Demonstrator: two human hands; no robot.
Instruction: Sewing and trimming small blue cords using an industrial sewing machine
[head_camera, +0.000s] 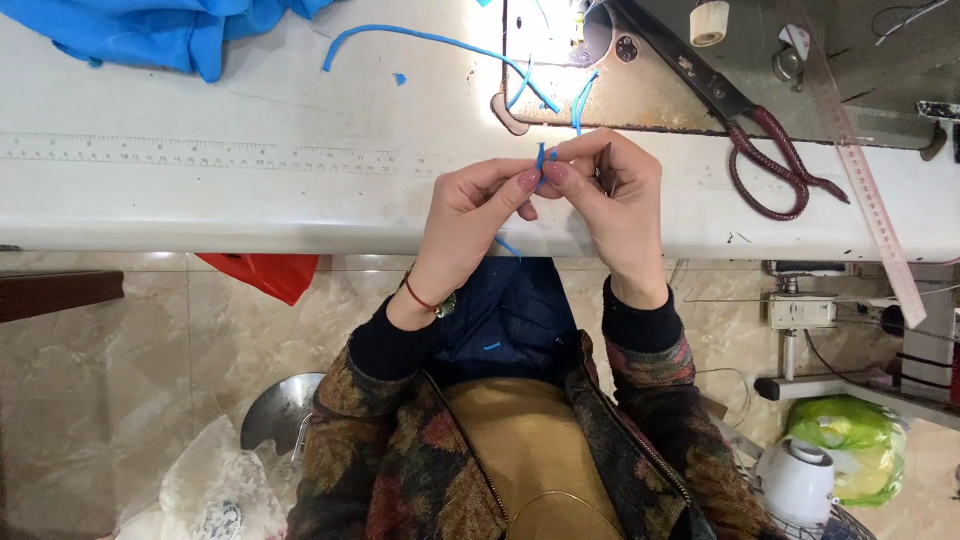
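While both hands meet at the worktop (200, 200) edge, they pinch a thin blue strip (541, 158).
Left hand (475, 215) and right hand (615, 195) each hold a grip pressed together on it, fingertips touching; scissors (770, 150) lie right of the strip, blue cloth (160, 35) far to its left.

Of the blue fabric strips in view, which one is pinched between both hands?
The short narrow blue strip at the table's front edge, held between the fingertips of both hands. The long curved blue strip lies loose farther back, untouched.
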